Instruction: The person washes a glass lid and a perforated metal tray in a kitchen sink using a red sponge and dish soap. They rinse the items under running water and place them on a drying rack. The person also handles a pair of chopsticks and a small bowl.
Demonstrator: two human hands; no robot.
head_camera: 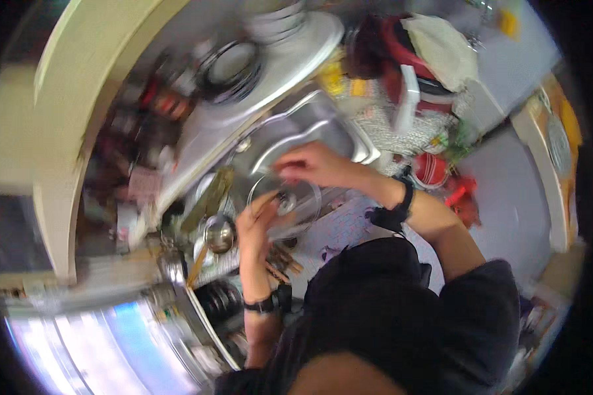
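Both my hands are over a stainless steel sink (321, 106), and the picture is blurred by motion. A clear round vessel or lid (304, 223) lies between them, its rim a thin ring; a small grey round part shows near its middle. My left hand (254, 224) is at its left side, with fingers reaching across the ring. Above its far rim, my right hand (309, 162) has its fingers curled inward. Whether either hand grips the vessel or anything else is too blurred to tell. Dark bands circle both wrists.
To the left of my left hand sits a round metal ladle or bowl (219, 234), near a greenish-brown long item (210, 197). Stacked dark-rimmed dishes (232, 64) stand on a white counter (296, 64) beyond. A red cup-like container (430, 169) is at right.
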